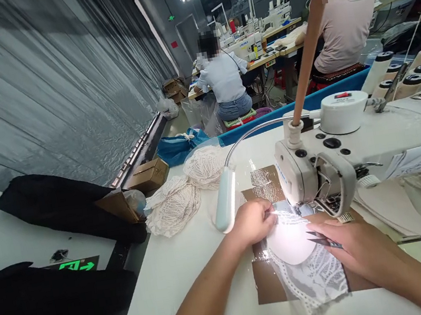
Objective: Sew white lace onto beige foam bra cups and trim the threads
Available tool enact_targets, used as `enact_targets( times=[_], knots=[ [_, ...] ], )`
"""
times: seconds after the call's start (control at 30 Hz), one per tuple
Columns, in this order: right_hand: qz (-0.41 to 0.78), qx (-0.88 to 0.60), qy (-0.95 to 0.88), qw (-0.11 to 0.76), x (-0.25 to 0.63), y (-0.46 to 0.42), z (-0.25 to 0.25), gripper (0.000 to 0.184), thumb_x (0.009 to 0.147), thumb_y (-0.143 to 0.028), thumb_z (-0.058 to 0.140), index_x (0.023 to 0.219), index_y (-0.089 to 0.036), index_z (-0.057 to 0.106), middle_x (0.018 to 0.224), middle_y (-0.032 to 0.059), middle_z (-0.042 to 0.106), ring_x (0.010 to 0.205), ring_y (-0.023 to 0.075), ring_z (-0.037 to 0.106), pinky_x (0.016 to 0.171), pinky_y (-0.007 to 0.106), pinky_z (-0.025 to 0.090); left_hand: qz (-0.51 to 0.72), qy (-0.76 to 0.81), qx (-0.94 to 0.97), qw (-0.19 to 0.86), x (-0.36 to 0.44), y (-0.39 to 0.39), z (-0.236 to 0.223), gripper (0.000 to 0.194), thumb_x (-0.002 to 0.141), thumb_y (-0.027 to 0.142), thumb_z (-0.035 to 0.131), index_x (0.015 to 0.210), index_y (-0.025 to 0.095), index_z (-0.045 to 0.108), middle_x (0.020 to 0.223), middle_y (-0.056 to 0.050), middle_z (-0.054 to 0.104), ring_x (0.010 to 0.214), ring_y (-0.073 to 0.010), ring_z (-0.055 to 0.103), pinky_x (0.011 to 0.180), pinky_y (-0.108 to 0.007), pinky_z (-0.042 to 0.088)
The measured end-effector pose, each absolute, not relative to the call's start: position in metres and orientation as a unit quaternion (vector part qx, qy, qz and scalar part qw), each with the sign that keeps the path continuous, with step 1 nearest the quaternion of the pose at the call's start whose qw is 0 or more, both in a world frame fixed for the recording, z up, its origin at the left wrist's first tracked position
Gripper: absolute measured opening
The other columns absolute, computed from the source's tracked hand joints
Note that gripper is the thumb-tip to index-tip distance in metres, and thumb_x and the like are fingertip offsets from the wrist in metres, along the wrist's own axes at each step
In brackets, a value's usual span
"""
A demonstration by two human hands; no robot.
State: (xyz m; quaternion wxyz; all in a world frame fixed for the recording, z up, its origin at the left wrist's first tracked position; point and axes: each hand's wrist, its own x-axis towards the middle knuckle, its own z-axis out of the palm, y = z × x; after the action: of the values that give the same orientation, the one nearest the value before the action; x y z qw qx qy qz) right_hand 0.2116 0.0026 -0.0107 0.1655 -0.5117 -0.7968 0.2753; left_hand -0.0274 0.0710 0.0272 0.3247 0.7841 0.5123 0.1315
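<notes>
A white lace piece [313,277] with a smooth rounded bra cup [292,243] lies under the head of the sewing machine [296,173]. My left hand [254,221] pinches the upper left edge of the lace, close to the needle area. On the other side, my right hand [343,240] has thread snips [325,239] held in it, blades pointing left over the cup. The fingertips of that hand rest at the cup's upper right edge. Glare from the lamp washes out part of the fabric.
A gooseneck lamp [225,200] hangs left of the machine. Bundles of lace [173,203] lie at the table's far left edge, and pale fabric pieces [396,208] on the right. Thread cones [378,72] stand behind. Two people sit at other machines.
</notes>
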Motion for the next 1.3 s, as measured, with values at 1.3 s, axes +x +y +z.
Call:
enact_targets(
  times=[1.3],
  knots=[
    [0.176, -0.509, -0.830, 0.144, 0.205, 0.002, -0.014, 0.043, 0.080, -0.015, 0.050, 0.119, -0.031, 0.061, 0.103, 0.0054, 0.074, 0.082, 0.0276, 0.070, 0.063, 0.034, 0.052, 0.062, 0.339, 0.934, 0.096, -0.021, 0.047, 0.012, 0.051, 0.087, 0.027, 0.047, 0.137, 0.016, 0.049, 0.132, -0.014, 0.060, 0.121, -0.0302, 0.053, 0.114, -0.059, 0.017]
  ],
)
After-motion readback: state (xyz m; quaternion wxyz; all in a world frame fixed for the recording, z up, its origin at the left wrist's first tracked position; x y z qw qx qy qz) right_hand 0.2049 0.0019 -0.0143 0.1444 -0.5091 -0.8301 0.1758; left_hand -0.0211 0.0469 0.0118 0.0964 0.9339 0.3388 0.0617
